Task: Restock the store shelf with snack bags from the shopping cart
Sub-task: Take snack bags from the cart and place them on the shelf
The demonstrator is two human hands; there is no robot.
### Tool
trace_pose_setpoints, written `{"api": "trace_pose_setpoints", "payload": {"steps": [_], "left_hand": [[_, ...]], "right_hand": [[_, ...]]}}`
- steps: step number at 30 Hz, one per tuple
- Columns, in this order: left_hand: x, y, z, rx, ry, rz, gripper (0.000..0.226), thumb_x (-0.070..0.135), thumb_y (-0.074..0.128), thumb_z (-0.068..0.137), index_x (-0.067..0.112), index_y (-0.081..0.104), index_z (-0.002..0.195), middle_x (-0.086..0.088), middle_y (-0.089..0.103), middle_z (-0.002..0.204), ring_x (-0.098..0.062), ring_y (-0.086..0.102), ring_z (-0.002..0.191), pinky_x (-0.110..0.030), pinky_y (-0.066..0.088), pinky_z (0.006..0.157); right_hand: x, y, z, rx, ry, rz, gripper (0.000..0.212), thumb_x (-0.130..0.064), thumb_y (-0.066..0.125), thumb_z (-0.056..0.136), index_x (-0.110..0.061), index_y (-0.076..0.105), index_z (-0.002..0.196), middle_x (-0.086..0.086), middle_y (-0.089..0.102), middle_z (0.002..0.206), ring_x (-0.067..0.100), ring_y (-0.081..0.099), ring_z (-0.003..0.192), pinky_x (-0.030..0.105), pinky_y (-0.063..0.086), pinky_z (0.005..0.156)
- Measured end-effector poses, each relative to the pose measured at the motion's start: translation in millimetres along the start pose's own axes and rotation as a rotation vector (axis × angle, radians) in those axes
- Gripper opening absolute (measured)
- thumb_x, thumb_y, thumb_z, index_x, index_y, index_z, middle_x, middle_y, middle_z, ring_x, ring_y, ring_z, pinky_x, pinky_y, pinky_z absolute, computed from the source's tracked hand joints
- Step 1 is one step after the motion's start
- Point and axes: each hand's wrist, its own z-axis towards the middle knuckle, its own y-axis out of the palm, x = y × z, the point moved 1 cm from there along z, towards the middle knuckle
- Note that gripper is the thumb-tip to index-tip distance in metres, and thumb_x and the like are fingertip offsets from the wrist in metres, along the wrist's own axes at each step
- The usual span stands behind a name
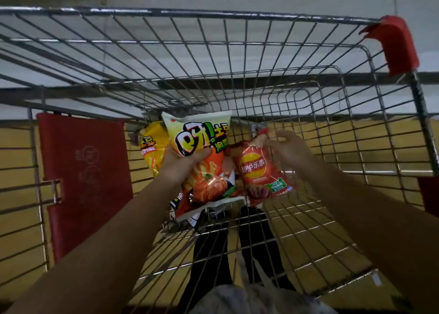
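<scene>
I look down into a wire shopping cart (pixel 237 59). My left hand (pixel 183 165) grips a large snack bag (pixel 204 176), pale green on top and orange below, held up inside the basket. Behind that hand a yellow snack bag (pixel 152 147) shows partly; whether the hand also holds it I cannot tell. My right hand (pixel 289 147) pinches the top corner of a red Lay's chip bag (pixel 259 171), which hangs just to the right of the big bag. Both bags are lifted off the cart's floor.
A red plastic seat flap (pixel 83 183) lies against the cart's left side. A red corner bumper (pixel 396 43) caps the far right rim. Yellow floor and my dark trouser legs (pixel 213 254) show through the wire. A pale wall or shelf base stands beyond the cart.
</scene>
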Motion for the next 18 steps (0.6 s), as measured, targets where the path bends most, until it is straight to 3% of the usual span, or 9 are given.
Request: {"api": "trace_pose_setpoints", "payload": {"steps": [2, 4, 7, 9, 11, 14, 16, 18], "left_hand": [[-8, -11, 4, 0.054, -0.015, -0.008, 0.068, 0.022, 0.082, 0.070, 0.015, 0.046, 0.128, -0.005, 0.063, 0.118, -0.027, 0.062, 0.105, -0.044, 0.050, 0.092], [-16, -18, 7, 0.083, -0.028, -0.007, 0.070, 0.022, 0.082, 0.070, 0.015, 0.045, 0.129, -0.004, 0.062, 0.119, -0.027, 0.061, 0.107, -0.042, 0.049, 0.092], [-24, -24, 10, 0.100, -0.060, 0.004, 0.072, 0.023, 0.082, 0.070, 0.015, 0.043, 0.130, -0.005, 0.060, 0.121, -0.028, 0.059, 0.108, -0.045, 0.047, 0.095], [-25, -25, 12, 0.071, -0.083, 0.013, 0.075, 0.026, 0.083, 0.067, 0.015, 0.045, 0.131, -0.005, 0.062, 0.122, -0.028, 0.060, 0.108, -0.045, 0.048, 0.093], [-27, -27, 15, 0.036, -0.093, 0.019, 0.078, 0.028, 0.084, 0.065, 0.017, 0.046, 0.132, -0.006, 0.063, 0.121, -0.028, 0.062, 0.107, -0.042, 0.050, 0.087], [-27, -30, 13, 0.033, -0.088, -0.002, 0.080, 0.028, 0.085, 0.064, 0.018, 0.046, 0.133, -0.005, 0.063, 0.120, -0.027, 0.062, 0.106, -0.039, 0.050, 0.084], [-25, -32, 10, 0.029, -0.067, -0.006, 0.092, 0.036, 0.088, 0.051, 0.018, 0.048, 0.132, -0.005, 0.064, 0.120, -0.026, 0.063, 0.105, -0.043, 0.050, 0.090], [-23, -34, 5, 0.029, -0.045, -0.001, 0.110, 0.050, 0.089, 0.033, 0.019, 0.050, 0.131, -0.004, 0.065, 0.119, -0.026, 0.064, 0.104, -0.048, 0.050, 0.093]], "right_hand": [[13, -2, 9, 0.051, 0.054, -0.104, 0.048, -0.022, 0.061, 0.087, -0.010, 0.047, 0.132, 0.014, 0.056, 0.125, 0.020, 0.055, 0.084, 0.026, 0.045, 0.066], [26, 2, 14, 0.012, 0.087, -0.267, 0.064, -0.028, 0.067, 0.083, -0.013, 0.039, 0.138, 0.015, 0.058, 0.126, 0.026, 0.061, 0.093, 0.025, 0.045, 0.064], [39, 14, 21, -0.107, 0.108, -0.336, 0.081, -0.030, 0.072, 0.078, -0.010, 0.027, 0.143, 0.017, 0.051, 0.134, 0.034, 0.056, 0.113, 0.042, 0.048, 0.090], [42, 24, 23, -0.176, 0.101, -0.277, 0.078, -0.025, 0.075, 0.076, -0.010, 0.033, 0.140, 0.015, 0.051, 0.134, 0.034, 0.056, 0.114, 0.046, 0.045, 0.097], [46, 32, 27, -0.218, 0.104, -0.201, 0.068, -0.019, 0.074, 0.076, -0.011, 0.041, 0.135, 0.012, 0.056, 0.130, 0.030, 0.058, 0.110, 0.045, 0.046, 0.095], [46, 36, 27, -0.254, 0.178, -0.106, 0.055, -0.017, 0.070, 0.081, -0.010, 0.047, 0.131, 0.012, 0.059, 0.123, 0.026, 0.060, 0.099, 0.036, 0.048, 0.077], [47, 35, 28, -0.297, 0.216, -0.095, 0.053, -0.020, 0.069, 0.081, -0.011, 0.048, 0.130, 0.012, 0.061, 0.122, 0.030, 0.061, 0.103, 0.035, 0.047, 0.076], [46, 32, 27, -0.307, 0.206, -0.069, 0.050, -0.022, 0.069, 0.081, -0.012, 0.050, 0.127, 0.009, 0.063, 0.113, 0.026, 0.061, 0.093, 0.030, 0.048, 0.067]]}}
